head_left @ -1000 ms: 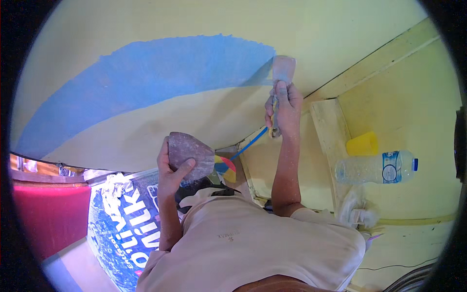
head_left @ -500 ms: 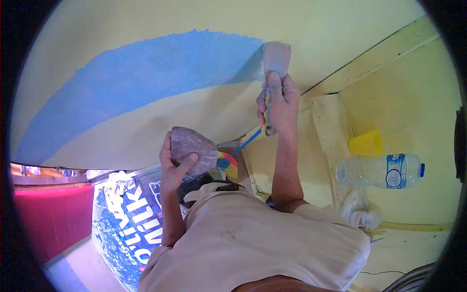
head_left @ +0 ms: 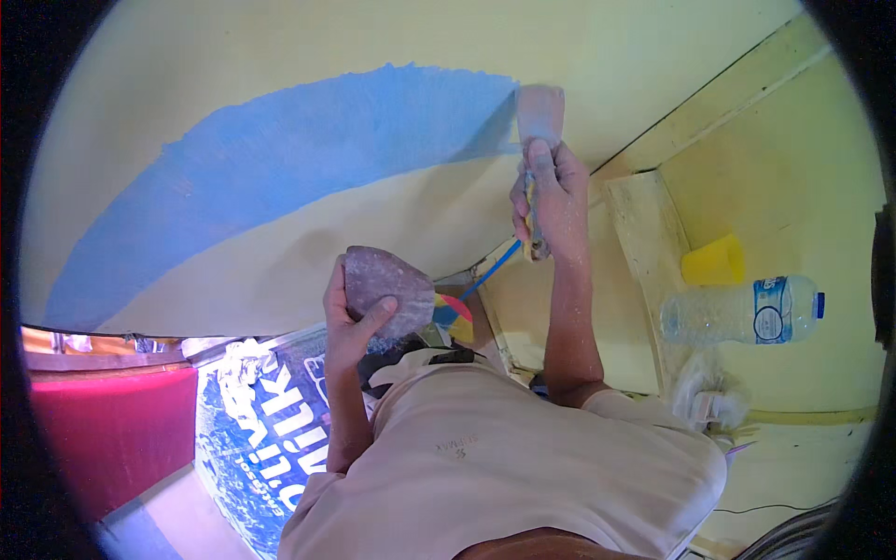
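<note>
My right hand, raised to the pale yellow wall panel, grips a putty knife with a yellow handle, thumb on the lower blade. The dusty blade points up at the right end of a broad blue painted band; whether it touches the wall I cannot tell. Lower and to the left, my left hand is closed on a dusty grey-purple piece, rounded and fan-shaped, its thumb across the front. What lies on its far side is hidden.
At the right, a yellow cup and a clear plastic bottle with a blue cap lie beside a wooden board. A crumpled plastic bag is below them. Lower left are a red covering and a blue printed sheet.
The whole scene has shifted slightly to the right in view. Both hands keep their grips, and the knife stays by the blue band's right end.
</note>
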Demonstrator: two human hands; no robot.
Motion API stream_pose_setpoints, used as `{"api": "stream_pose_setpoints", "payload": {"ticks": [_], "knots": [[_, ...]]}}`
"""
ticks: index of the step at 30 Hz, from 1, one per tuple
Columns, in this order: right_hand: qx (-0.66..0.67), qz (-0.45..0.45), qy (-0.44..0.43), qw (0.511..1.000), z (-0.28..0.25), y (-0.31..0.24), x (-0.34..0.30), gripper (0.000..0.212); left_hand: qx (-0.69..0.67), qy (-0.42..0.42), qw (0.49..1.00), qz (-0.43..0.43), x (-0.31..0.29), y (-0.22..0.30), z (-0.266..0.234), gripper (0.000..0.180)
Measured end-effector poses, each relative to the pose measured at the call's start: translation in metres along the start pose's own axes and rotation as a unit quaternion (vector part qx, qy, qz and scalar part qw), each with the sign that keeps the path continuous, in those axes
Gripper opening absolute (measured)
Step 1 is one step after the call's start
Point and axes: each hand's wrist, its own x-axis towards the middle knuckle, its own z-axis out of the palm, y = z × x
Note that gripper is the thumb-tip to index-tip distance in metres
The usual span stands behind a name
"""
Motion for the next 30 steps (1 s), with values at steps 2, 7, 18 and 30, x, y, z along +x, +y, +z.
{"api": "stream_pose_setpoints", "payload": {"ticks": [2, 7, 18, 30], "knots": [[0.001, -0.011, 0.005, 1.000, 0.003, -0.004, 0.004, 0.033, -0.003, -0.025, 1.000, 0.013, 0.001, 0.001, -0.001, 0.059], [-0.007, -0.004, 0.002, 1.000, 0.005, -0.002, -0.001, 0.032, 0.023, -0.015, 1.000, 0.006, 0.000, 0.008, -0.009, 0.057], [0.033, 0.013, 0.007, 0.999, 0.007, -0.009, 0.000, 0.031, 0.025, -0.035, 0.999, -0.021, 0.004, 0.016, -0.022, 0.060], [0.038, 0.005, 0.005, 0.999, 0.017, -0.010, -0.002, 0.031, -0.002, -0.054, 0.999, -0.006, 0.006, 0.017, -0.031, 0.065]]}}
